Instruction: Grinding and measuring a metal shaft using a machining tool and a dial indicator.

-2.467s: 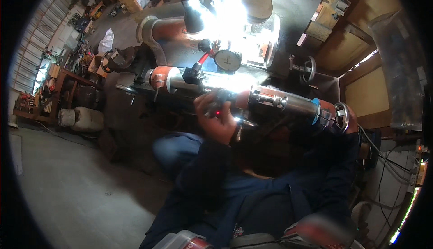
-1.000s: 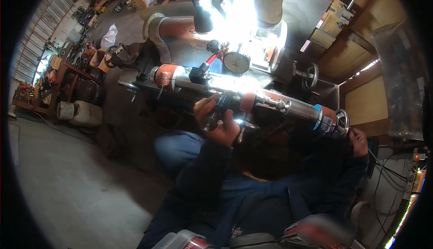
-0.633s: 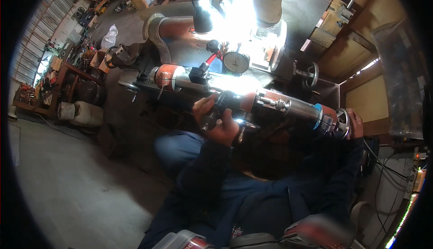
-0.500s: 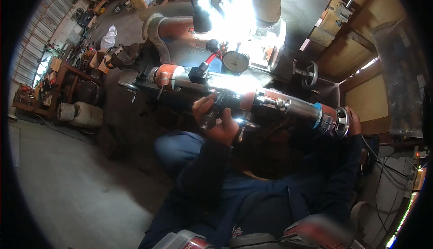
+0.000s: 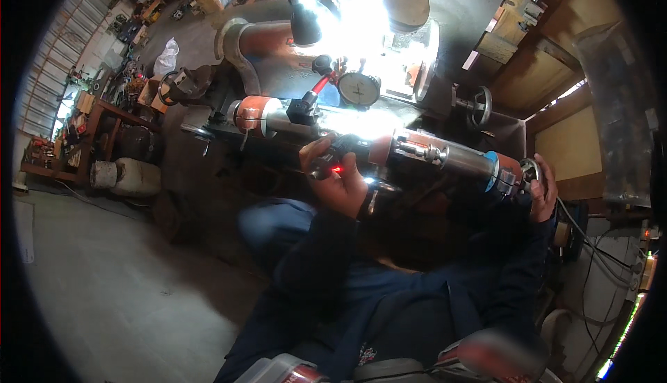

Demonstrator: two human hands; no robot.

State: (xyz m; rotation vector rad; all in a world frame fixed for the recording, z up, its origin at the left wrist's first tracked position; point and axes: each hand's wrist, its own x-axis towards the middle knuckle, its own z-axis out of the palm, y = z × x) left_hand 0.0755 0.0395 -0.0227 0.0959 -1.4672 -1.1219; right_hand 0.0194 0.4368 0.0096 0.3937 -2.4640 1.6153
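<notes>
My left hand (image 5: 342, 185) is closed around a dark cylindrical tool (image 5: 324, 166) below the middle of a long metal machine bar. A small red light glows by my fingers on that tool, and its exact kind is unclear. At the bar's right end, my right hand (image 5: 544, 190) has its fingers round the rim of a small metal handwheel (image 5: 530, 172). A round dial gauge (image 5: 359, 88) stands above the bar on a red-armed holder (image 5: 320, 90). An orange clamp collar (image 5: 254, 115) sits round the bar's left part.
Glaring light from a black lamp (image 5: 306, 22) washes out the area behind the gauge. A larger handwheel (image 5: 479, 107) sits at the back right. Left stand a wooden bench (image 5: 104, 115) and a pale canister (image 5: 132, 177). Grey cables (image 5: 590, 244) hang right of my right arm.
My right hand has shifted round the handwheel's rim, and more of its fingers show. A red glow has appeared on the tool in my left hand, which stays in nearly the same place.
</notes>
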